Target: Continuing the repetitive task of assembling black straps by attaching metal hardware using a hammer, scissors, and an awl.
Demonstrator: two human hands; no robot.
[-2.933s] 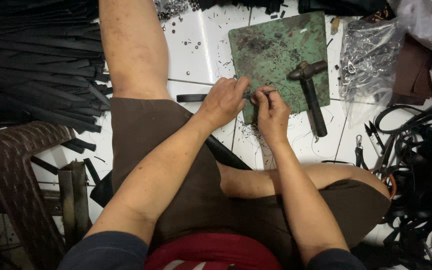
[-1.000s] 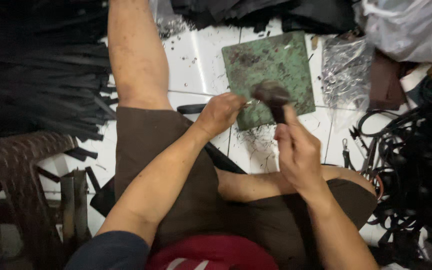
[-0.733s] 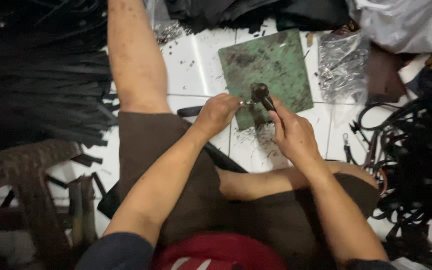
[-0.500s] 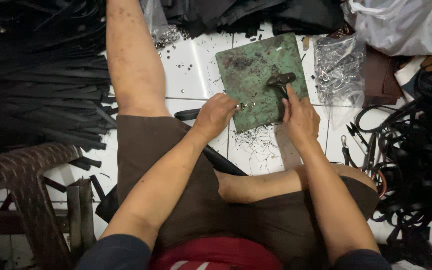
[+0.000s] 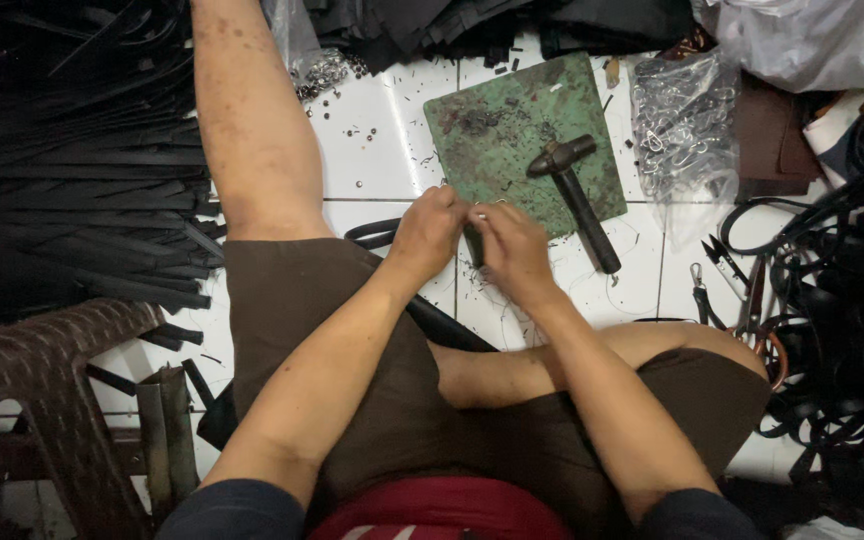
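I sit on a white tiled floor with a green cutting mat [image 5: 512,120] in front of me. My left hand [image 5: 429,232] and my right hand [image 5: 510,247] meet at the mat's near edge, both pinching a narrow black strap [image 5: 473,247] with a small metal ring at its top. A dark hammer [image 5: 577,195] lies on the mat just right of my right hand, head up, handle pointing toward me. A longer black strap [image 5: 377,233] runs under my left wrist.
A heap of black straps [image 5: 62,170] fills the left. A clear bag of metal clips [image 5: 687,140] sits right of the mat. Pliers [image 5: 752,300] and tangled black cords [image 5: 852,300] lie at the right. A brown plastic stool [image 5: 42,390] stands at lower left.
My right hand swung the hammer onto the mat, then laid it down there. It has come back to the strap beside my left hand.
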